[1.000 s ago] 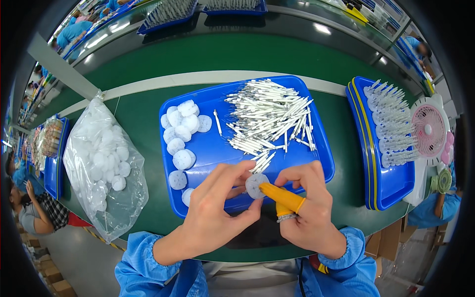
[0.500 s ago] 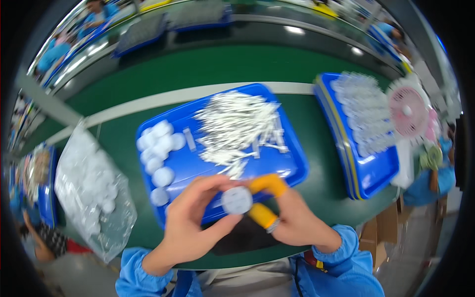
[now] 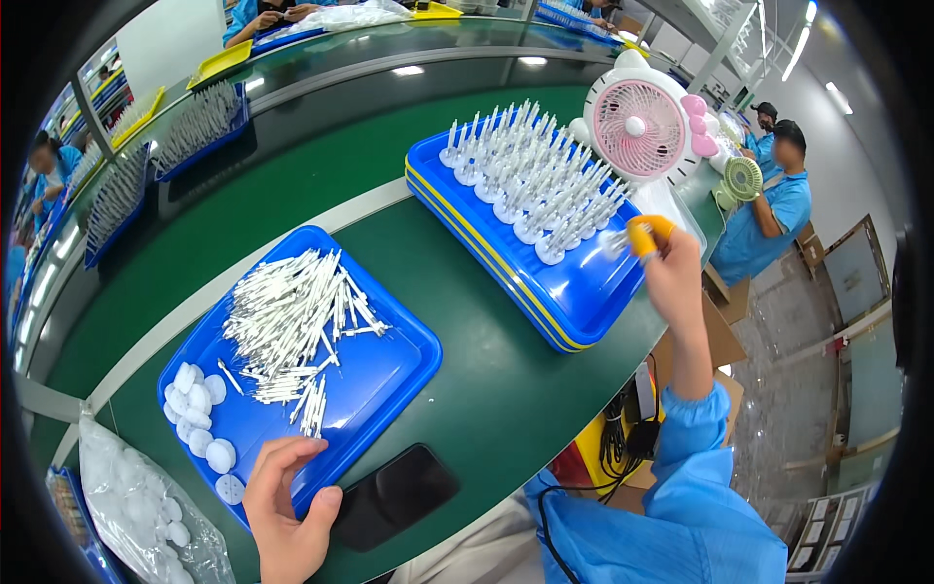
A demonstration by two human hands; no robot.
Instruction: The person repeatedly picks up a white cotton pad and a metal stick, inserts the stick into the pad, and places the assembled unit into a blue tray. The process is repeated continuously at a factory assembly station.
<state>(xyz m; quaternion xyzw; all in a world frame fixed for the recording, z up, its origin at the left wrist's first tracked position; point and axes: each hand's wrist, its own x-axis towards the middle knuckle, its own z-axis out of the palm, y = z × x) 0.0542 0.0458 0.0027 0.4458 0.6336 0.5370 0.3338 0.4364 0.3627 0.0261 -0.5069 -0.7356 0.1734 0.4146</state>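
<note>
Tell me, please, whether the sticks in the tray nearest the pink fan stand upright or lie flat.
Mostly upright: the white sticks rise from round discs in the tray.

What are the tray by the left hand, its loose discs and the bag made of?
Tray: likely moulded plastic, glossy blue; its floor shows reflections.
Discs: probably plastic, matte white; no clear shine, so unsure.
Bag: apparently thin clear plastic film; creases catch light, contents show through.
</note>
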